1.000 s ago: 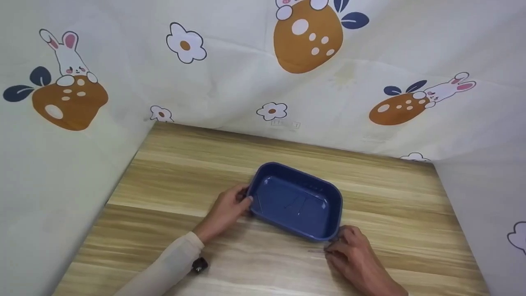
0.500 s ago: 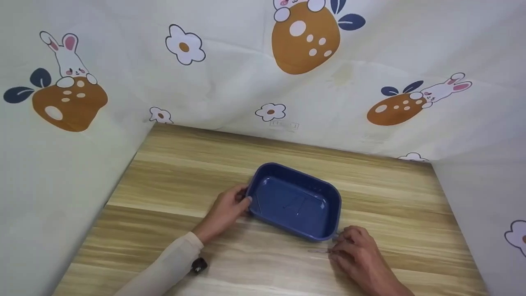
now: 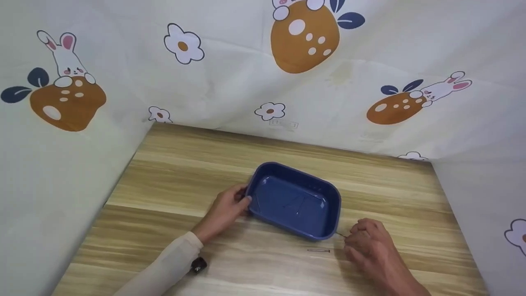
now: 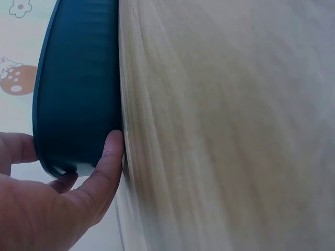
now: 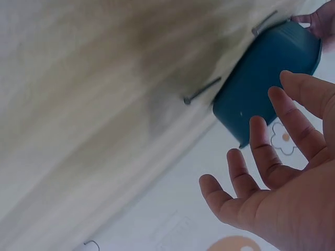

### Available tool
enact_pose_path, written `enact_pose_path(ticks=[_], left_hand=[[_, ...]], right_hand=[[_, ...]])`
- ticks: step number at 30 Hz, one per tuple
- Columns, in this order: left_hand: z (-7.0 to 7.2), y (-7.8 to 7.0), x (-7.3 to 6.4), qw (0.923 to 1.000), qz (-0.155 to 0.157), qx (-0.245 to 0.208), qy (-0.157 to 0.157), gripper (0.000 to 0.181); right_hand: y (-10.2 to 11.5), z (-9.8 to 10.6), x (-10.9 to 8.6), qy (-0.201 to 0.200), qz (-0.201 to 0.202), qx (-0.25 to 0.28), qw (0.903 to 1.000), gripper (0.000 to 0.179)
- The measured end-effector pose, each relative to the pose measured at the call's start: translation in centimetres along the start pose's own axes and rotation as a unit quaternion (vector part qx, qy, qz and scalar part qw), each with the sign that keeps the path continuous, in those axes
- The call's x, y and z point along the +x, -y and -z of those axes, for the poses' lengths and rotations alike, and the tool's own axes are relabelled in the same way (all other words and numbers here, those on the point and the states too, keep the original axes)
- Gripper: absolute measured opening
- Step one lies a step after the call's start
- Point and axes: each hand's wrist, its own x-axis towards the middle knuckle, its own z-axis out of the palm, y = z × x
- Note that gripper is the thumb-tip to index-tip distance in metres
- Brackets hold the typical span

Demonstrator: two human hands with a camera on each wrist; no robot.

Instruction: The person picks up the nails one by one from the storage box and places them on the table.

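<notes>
A blue rectangular plastic bin [image 3: 287, 201] stands on the wooden table. My left hand [image 3: 226, 205] holds its left end, thumb and fingers spread round the corner; the left wrist view shows this hand [image 4: 68, 193] against the outer wall of the bin [image 4: 78, 89]. To the right of the bin is my right hand [image 3: 370, 242]. In the right wrist view the same hand [image 5: 277, 167] has its fingers apart and nothing in them. One metal nail [image 5: 202, 91] lies by the bin's right corner, close to my fingertips, and another nail [image 3: 318, 250] lies in front of the bin.
Thin dark lines [image 3: 302, 205] show on the bin's floor. A small black object [image 3: 199, 265] sits beside my left sleeve. Patterned cloth [image 3: 230, 82] hangs behind the wooden table [image 3: 172, 164] and at both sides.
My right hand has drawn back to the right, away from the bin's corner, and both nails now show more fully. The left hand and the bin stay almost where they were.
</notes>
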Motion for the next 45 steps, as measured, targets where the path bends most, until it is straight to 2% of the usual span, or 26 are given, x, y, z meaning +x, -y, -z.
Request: enact_pose_path(ticks=[7,14,20,28,38,45], left_hand=[[-0.2,-0.3,0.1,0.9997,0.002,-0.021,0.012,0.046],[-0.1,-0.2,0.1,0.9999,0.003,-0.013,0.001,0.045],[0.0,-0.2,0.0,1.0,0.005,0.0,-0.003,0.044],[-0.1,-0.1,0.0,0.9999,0.008,-0.008,0.001,0.043],[0.1,0.0,0.0,0.9997,0.002,-0.019,0.014,0.043],[0.1,0.0,0.0,0.9999,0.006,-0.012,0.007,0.041]], right_hand=[[-0.2,0.9,0.7,-0.016,0.001,-0.006,0.9999,0.032],[-0.3,1.4,1.6,-0.01,0.0,-0.015,0.9998,0.032],[-0.4,1.4,2.5,-0.01,0.005,-0.02,0.9997,0.029],[-0.2,1.2,3.5,-0.001,-0.006,-0.03,0.9995,0.027],[0.0,0.8,5.0,0.012,-0.001,-0.014,0.9998,0.024],[0.0,0.8,5.3,0.019,-0.013,-0.009,0.9997,0.022]])
